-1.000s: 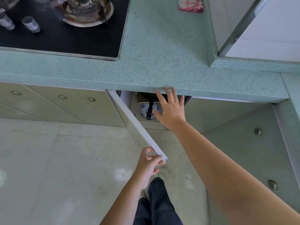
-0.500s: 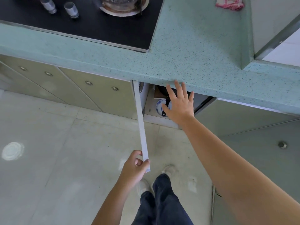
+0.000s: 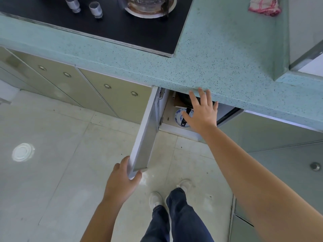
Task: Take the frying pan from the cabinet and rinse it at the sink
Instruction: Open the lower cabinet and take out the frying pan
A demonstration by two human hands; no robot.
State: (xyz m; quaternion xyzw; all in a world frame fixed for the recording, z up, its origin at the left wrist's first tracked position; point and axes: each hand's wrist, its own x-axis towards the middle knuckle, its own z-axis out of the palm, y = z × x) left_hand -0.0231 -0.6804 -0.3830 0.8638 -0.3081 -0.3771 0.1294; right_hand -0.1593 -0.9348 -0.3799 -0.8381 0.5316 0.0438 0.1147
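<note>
Head view: left hand (image 3: 122, 182) grips the cabinet door (image 3: 146, 131); spread right hand (image 3: 201, 114) reaching mid-frame could knock the blue plate (image 3: 178, 116).

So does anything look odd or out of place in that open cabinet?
Mildly: the frying pan's black handle lies across a blue-and-white plate on the cabinet floor, beside a cardboard box. Nothing looks spilled or broken.

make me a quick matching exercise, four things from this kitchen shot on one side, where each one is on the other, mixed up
Things:
1. left hand
2. right hand
3. red and white cloth
4. blue and white plate

Places:
A. inside the open cabinet
B. on the worktop, far right
C. gripping the edge of the cabinet door
D. open, spread at the cabinet opening

Pairs: 1-C, 2-D, 3-B, 4-A
</note>
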